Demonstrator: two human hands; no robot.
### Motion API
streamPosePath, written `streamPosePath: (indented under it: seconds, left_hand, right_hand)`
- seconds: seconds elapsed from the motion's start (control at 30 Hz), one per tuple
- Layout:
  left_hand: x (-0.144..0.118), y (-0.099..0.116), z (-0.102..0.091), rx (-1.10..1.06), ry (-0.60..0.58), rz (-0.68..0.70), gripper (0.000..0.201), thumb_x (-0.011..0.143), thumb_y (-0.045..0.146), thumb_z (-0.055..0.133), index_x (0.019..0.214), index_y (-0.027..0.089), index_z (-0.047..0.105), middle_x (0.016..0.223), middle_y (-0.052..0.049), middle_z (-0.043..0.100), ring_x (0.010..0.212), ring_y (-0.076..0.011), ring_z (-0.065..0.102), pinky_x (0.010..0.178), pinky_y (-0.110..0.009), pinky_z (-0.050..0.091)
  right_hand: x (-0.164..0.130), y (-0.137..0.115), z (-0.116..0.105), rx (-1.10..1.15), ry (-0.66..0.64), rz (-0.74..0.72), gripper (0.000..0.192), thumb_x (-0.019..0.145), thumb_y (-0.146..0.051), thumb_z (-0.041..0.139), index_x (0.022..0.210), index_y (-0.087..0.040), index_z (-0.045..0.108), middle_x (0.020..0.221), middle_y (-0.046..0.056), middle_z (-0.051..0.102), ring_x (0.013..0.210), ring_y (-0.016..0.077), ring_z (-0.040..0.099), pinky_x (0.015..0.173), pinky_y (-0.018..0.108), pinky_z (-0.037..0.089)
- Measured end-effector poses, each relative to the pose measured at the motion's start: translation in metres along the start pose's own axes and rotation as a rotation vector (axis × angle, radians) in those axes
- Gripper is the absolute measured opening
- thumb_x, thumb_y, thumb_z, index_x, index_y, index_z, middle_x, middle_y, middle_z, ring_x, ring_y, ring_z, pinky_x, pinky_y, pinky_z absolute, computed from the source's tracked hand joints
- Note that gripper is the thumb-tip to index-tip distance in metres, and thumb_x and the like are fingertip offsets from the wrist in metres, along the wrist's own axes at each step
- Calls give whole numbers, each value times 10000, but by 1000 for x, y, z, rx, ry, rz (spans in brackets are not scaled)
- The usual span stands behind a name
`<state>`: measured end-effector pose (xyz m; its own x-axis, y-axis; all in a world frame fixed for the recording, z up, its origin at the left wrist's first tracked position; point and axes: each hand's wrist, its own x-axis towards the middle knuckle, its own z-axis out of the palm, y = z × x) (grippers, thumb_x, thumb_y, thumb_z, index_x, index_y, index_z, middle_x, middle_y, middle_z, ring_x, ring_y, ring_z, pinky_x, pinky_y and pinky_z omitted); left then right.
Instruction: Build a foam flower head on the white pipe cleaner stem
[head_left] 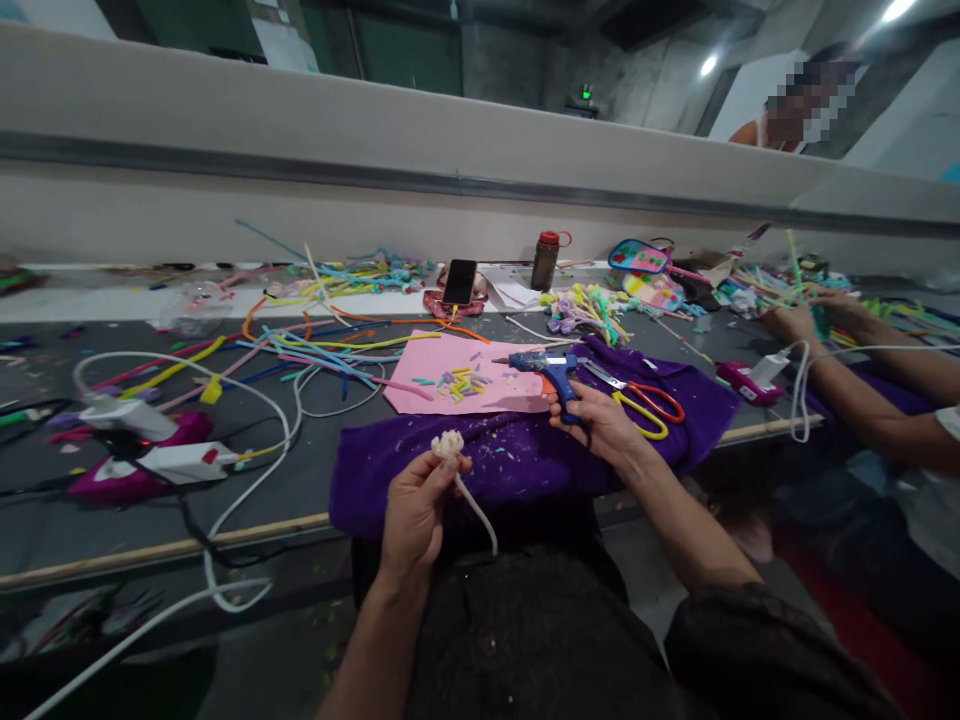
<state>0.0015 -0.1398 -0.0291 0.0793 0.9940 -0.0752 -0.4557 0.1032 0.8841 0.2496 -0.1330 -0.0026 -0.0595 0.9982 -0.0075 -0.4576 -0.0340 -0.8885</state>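
Between the fingertips of my left hand (421, 500) is a cream pipe-cleaner flower (448, 444), its pale stem (478, 512) curving down toward my lap. My right hand (596, 420) is wrapped round the handle of a blue glue gun (544, 365), whose nozzle points left over a pink sheet (420, 360). Short yellow, purple and teal pieces (465, 384) are scattered on that sheet. Beneath both hands a purple cloth (390, 470) drapes over the table edge. Scissors (651, 402) with red and yellow handles lie on the cloth, right of the glue gun.
Loose pipe cleaners (330, 350) spread across the table's left half. White cables loop from power strips (142, 465) over the front edge. A phone (459, 282), a bottle (547, 262) and a flower bundle (589, 312) stand behind. A co-worker's hands (799, 318) are busy at right.
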Motion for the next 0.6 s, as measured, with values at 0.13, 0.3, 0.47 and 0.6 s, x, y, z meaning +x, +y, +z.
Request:
streamPosePath:
  seconds: [0.13, 0.3, 0.47, 0.6]
  left_hand:
    - [0, 0, 0, -1, -3, 1, 161, 610, 246, 731, 711, 134, 675, 656, -16, 637, 561, -75, 503, 503, -173, 384]
    - [0, 1, 0, -12, -3, 1, 172, 603, 249, 737, 710, 130, 676, 654, -20, 632, 562, -78, 501, 494, -174, 382]
    - [0, 0, -1, -19, -26, -3, 166, 610, 247, 733, 707, 126, 672, 662, -22, 631, 560, -76, 498, 498, -177, 384]
    - [0, 0, -1, -27, -36, 11, 161, 614, 241, 730, 714, 129, 673, 675, -23, 637, 568, -79, 500, 497, -177, 381]
  right_hand:
    - [8, 13, 11, -24, 79, -19, 209, 676, -113, 587, 878, -154, 619, 835, 22, 636, 712, 100, 615, 729, 237, 546]
    - [15, 24, 19, -58, 209, -107, 204, 701, -142, 579, 899, -192, 588, 782, -10, 643, 678, 93, 622, 672, 208, 548]
    - [-2, 17, 16, -158, 220, -49, 304, 716, -178, 582, 1020, -180, 562, 741, 4, 654, 588, 106, 639, 538, 185, 530]
    - [-9, 25, 16, -204, 239, -45, 517, 720, -210, 589, 1207, -177, 417, 786, 27, 664, 676, 155, 666, 558, 241, 539]
